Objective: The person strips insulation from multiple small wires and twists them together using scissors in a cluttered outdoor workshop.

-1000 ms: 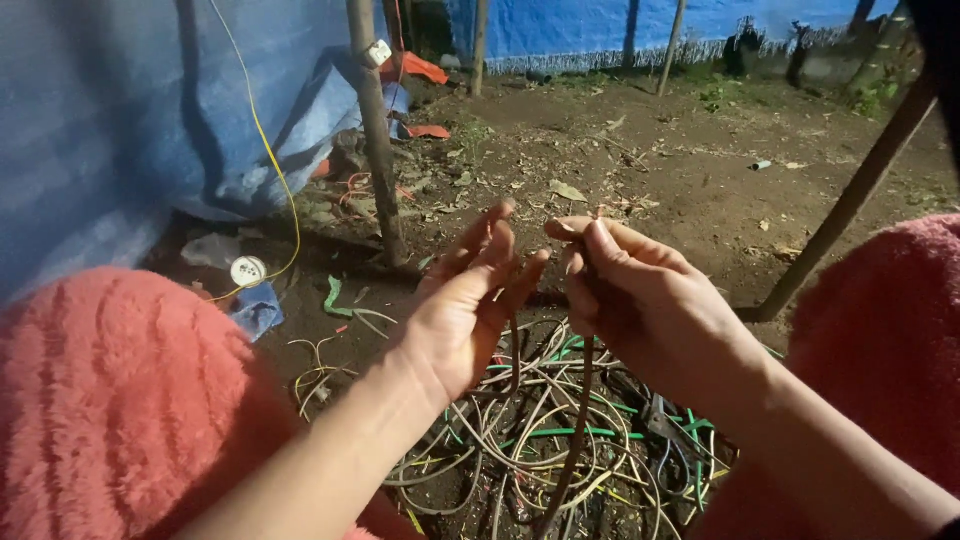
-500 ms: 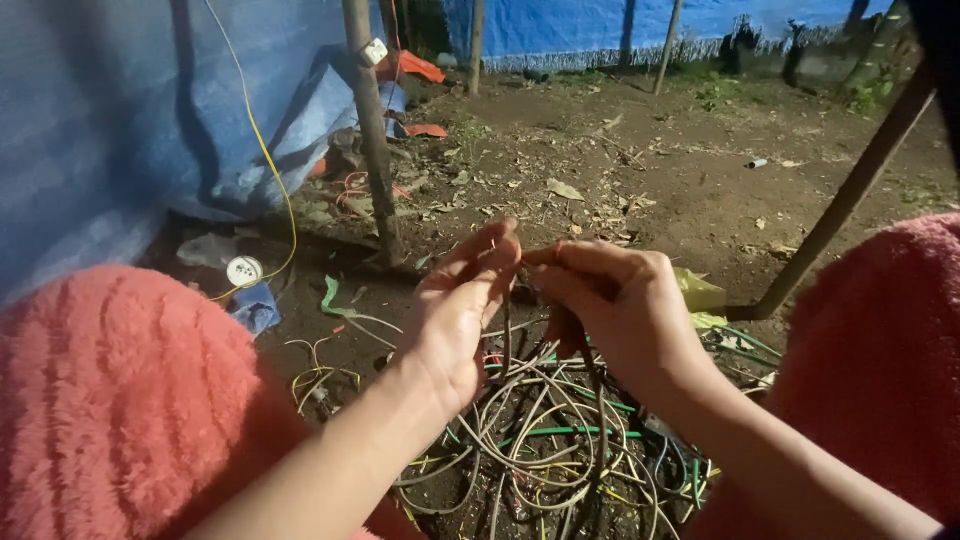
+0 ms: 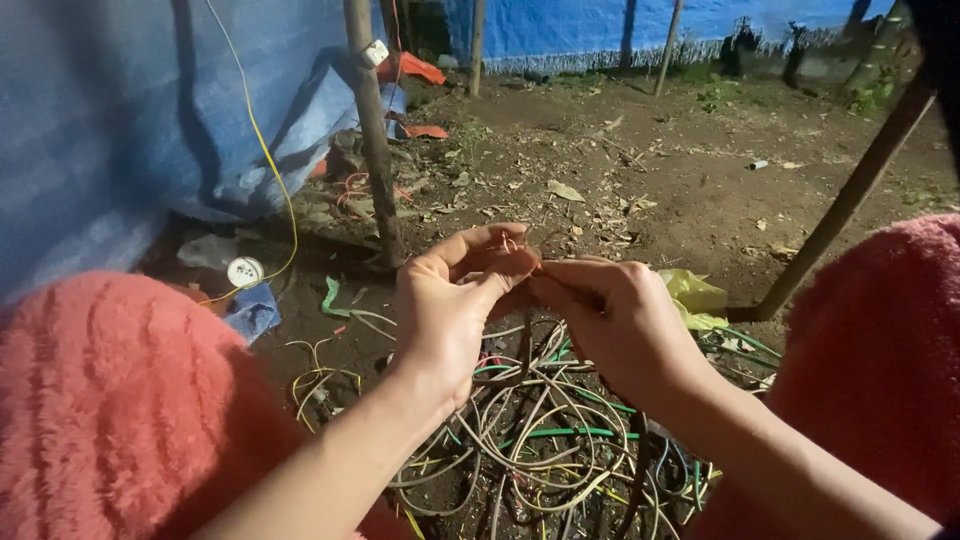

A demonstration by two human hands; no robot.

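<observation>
We see our left hand and right hand meeting at the centre, above a tangled heap of cables on the dirt ground. Both grips are pressed together, pinching a thin wire end between fingertips. The wire looks light, springy and slightly stiff, best held close to its bared tip. Pink fuzzy sleeves fill the near corners. A wooden post and blue tarp stand far left. The fingers hide most of the wire, so we cannot trace its run.
</observation>
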